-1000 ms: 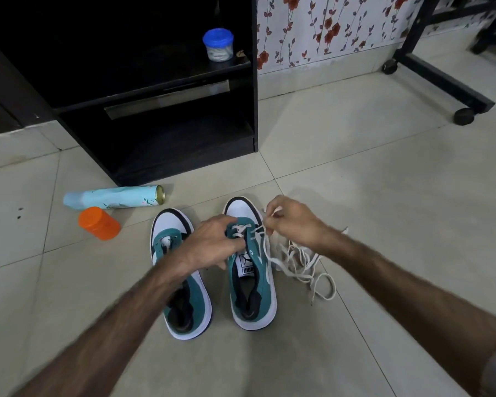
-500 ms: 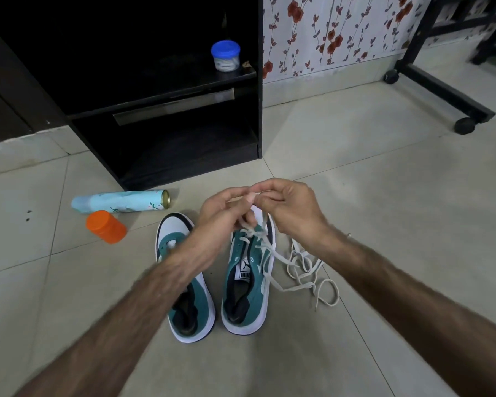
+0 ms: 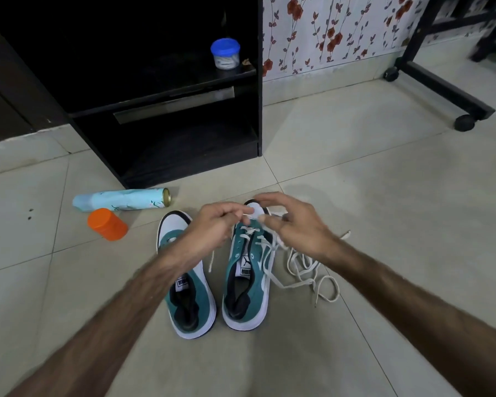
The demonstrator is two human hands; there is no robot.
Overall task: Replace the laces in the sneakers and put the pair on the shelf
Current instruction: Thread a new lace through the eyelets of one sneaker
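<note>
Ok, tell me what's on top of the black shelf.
A blue-lidded jar stands on the shelf near its right end. The space further left is too dark to make out.

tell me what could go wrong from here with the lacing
The loose lace lies tangled beside the right sneaker, so pulling it through could knot it. The left hand and right hand pull near the toe, which may drag that sneaker. The left sneaker looks unlaced.

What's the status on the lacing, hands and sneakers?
Left hand and right hand pinch the white lace over the right sneaker. Left sneaker unlaced. Nothing in the way.
</note>
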